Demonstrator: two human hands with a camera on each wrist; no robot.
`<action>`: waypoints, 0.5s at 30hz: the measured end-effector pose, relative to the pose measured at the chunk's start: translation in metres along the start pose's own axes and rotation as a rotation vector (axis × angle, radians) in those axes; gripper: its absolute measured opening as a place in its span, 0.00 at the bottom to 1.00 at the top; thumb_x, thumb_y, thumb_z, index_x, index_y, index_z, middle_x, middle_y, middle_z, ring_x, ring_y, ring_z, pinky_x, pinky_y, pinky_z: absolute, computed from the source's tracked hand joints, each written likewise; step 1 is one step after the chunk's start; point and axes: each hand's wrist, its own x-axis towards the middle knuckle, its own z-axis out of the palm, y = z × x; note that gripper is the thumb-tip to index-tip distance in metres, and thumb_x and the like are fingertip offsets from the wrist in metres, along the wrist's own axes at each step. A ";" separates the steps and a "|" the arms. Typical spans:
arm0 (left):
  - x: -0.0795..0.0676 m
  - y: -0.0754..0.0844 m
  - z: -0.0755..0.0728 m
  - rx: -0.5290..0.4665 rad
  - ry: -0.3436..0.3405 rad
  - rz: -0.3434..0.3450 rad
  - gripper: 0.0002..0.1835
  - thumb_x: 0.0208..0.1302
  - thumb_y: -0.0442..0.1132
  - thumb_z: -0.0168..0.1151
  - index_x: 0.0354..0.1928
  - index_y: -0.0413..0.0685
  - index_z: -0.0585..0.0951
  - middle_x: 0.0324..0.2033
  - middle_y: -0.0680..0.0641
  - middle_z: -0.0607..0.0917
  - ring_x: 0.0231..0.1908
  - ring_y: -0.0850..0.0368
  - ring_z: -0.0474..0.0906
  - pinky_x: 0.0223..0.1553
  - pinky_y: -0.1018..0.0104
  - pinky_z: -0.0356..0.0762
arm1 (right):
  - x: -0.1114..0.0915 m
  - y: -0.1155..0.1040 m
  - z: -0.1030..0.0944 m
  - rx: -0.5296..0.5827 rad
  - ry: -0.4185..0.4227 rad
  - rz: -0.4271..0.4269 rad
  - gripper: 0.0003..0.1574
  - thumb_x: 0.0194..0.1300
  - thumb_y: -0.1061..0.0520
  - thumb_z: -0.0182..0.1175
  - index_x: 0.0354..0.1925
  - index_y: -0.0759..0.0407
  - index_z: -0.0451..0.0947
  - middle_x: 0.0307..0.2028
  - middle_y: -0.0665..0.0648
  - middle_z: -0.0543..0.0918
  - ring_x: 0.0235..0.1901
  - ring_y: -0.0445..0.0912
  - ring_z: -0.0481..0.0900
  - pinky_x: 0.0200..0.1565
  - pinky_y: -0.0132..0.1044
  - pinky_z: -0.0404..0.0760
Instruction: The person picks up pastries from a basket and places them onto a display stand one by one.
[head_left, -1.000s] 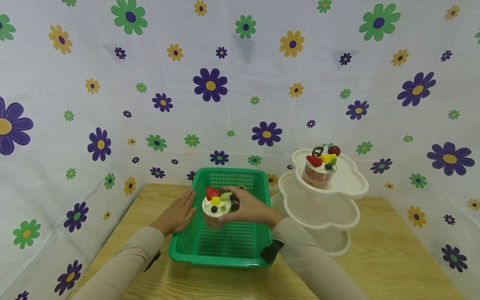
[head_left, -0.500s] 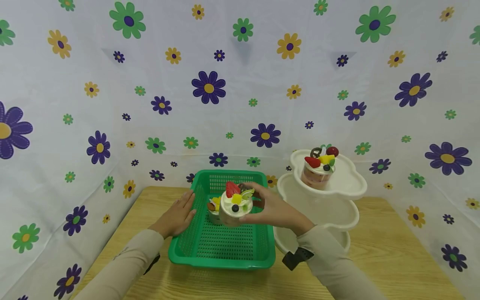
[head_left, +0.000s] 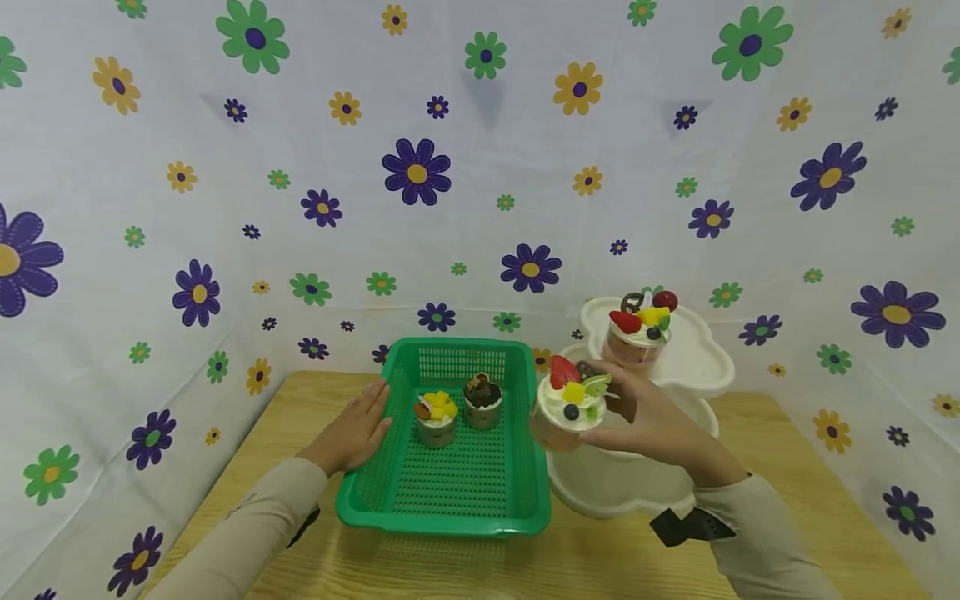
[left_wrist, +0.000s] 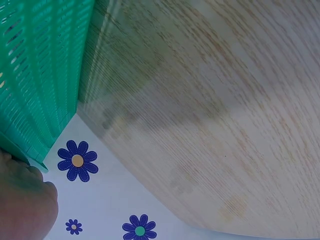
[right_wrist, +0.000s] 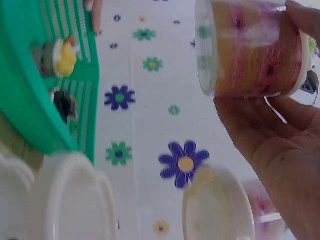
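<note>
My right hand grips a clear dessert cup between thumb and fingers, in the air just right of the green basket. White cream, a strawberry, a yellow cube, a blueberry and a green slice top it. In the right wrist view, pink and tan layers show through the wall of this cup. My left hand rests with straight fingers on the basket's left rim. Inside the basket stand a cup with yellow cubes and a cup with chocolate topping.
A white tiered stand is at the right, its lower tiers partly behind my right hand. Another fruit-topped cup stands on its top tier. Flowered white cloth hangs behind and beside the wooden table.
My right hand has carried the dessert cup rightward, from above the basket to in front of the stand. The two cups in the basket have come into view. My left hand has stayed put.
</note>
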 end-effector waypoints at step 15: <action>-0.002 0.001 -0.003 -0.010 0.000 0.008 0.31 0.77 0.43 0.37 0.71 0.27 0.51 0.72 0.30 0.50 0.71 0.32 0.46 0.68 0.38 0.50 | -0.070 0.007 -0.070 -0.074 0.188 -0.031 0.51 0.52 0.80 0.60 0.71 0.65 0.55 0.64 0.38 0.67 0.59 0.28 0.69 0.54 0.18 0.69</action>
